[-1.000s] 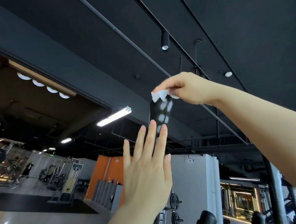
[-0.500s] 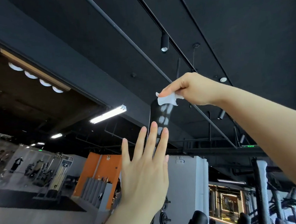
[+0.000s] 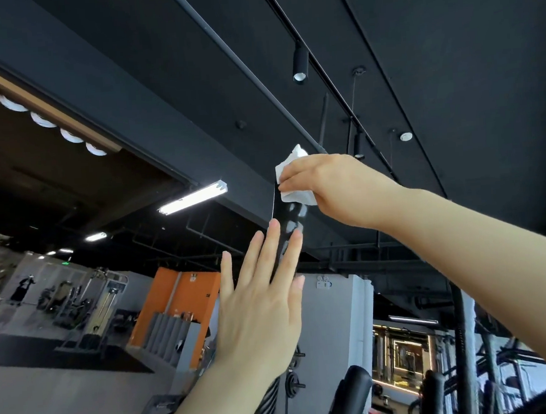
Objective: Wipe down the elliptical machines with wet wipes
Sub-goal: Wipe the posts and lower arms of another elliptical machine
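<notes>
**A:** Head view, the only one: where does the wipe sit?

**B:** The wet wipe is bunched in the right hand, pinched between fingers and thumb, pressed on the top end of a glossy black panel of the elliptical.

**A:** And the other hand?

**B:** The left hand lies flat, fingers straight and slightly spread, against the panel's lower part, holding nothing.

**A:** How does the panel run?

**B:** Its long axis stands nearly upright, from the left fingertips up to the right hand. The right hand is nearer the unwiped top edge; I judge the next stroke runs downward toward the left hand.
</notes>
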A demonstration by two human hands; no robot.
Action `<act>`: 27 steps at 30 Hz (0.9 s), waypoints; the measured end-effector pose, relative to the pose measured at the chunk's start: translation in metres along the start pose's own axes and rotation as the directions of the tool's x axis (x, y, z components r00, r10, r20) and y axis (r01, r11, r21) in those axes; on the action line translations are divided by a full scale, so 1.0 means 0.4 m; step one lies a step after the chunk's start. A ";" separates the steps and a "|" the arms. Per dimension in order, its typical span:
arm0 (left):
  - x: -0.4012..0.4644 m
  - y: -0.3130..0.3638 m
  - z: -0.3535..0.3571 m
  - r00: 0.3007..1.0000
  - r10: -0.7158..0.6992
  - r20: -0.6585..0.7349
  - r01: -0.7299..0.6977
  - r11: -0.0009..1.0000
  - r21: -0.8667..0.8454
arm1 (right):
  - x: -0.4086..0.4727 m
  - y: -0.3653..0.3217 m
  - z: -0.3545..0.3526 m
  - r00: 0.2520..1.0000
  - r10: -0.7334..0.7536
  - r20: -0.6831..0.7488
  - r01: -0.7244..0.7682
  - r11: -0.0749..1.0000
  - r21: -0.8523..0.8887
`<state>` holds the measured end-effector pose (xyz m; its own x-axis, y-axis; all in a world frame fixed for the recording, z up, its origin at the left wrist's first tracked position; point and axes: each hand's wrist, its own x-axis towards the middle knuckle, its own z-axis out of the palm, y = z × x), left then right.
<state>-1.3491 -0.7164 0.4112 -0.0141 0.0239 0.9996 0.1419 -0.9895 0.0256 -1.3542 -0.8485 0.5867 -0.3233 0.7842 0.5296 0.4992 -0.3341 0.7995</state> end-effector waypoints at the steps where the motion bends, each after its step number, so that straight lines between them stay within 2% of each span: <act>1: -0.013 -0.001 -0.005 0.999 -0.017 0.033 0.018 0.999 -0.028 | -0.011 -0.003 0.005 0.999 -0.011 -0.035 0.011 1.000 0.004; 5: -0.097 -0.002 -0.023 0.979 -0.151 0.138 0.170 0.976 -0.135 | -0.066 -0.040 0.079 0.954 0.053 -0.297 -0.040 0.998 0.049; 9: -0.169 -0.006 -0.059 0.951 -0.225 0.212 0.248 0.964 -0.091 | -0.138 -0.136 0.156 0.858 0.192 -0.476 -0.077 0.965 0.251; 11: -0.191 -0.008 -0.077 0.941 -0.256 0.222 0.280 0.956 -0.086 | -0.173 -0.175 0.179 0.859 0.217 -0.465 -0.079 0.951 0.298; 13: -0.203 -0.006 -0.098 0.931 -0.292 0.218 0.321 0.940 -0.112 | -0.208 -0.203 0.194 0.892 0.178 -0.416 -0.051 0.953 0.300; 16: -0.212 -0.002 -0.127 0.917 -0.343 0.203 0.375 0.915 -0.150 | -0.242 -0.223 0.185 0.939 0.021 -0.343 0.080 0.957 0.279; 19: -0.220 0.003 -0.136 0.915 -0.363 0.179 0.389 0.909 -0.148 | -0.231 -0.194 0.134 0.943 -0.113 -0.313 0.181 0.964 0.195; 23: -0.214 0.019 -0.118 0.918 -0.356 0.173 0.387 0.900 -0.199 | -0.134 -0.106 0.063 0.945 0.005 -0.328 0.045 0.989 0.144; 25: -0.202 0.023 -0.099 0.927 -0.334 0.167 0.367 0.900 -0.234 | -0.069 -0.067 0.043 0.963 0.014 -0.269 0.002 0.998 0.061; 27: -0.189 0.013 -0.087 0.938 -0.314 0.144 0.343 0.897 -0.279 | -0.022 -0.056 0.044 0.983 -0.027 -0.184 0.027 1.000 -0.004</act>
<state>-1.3817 -0.7282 0.3355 0.0849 0.3534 0.9316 -0.1539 -0.9191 0.3627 -1.3484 -0.8388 0.5592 -0.4791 0.6832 0.5511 0.4869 -0.3155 0.8145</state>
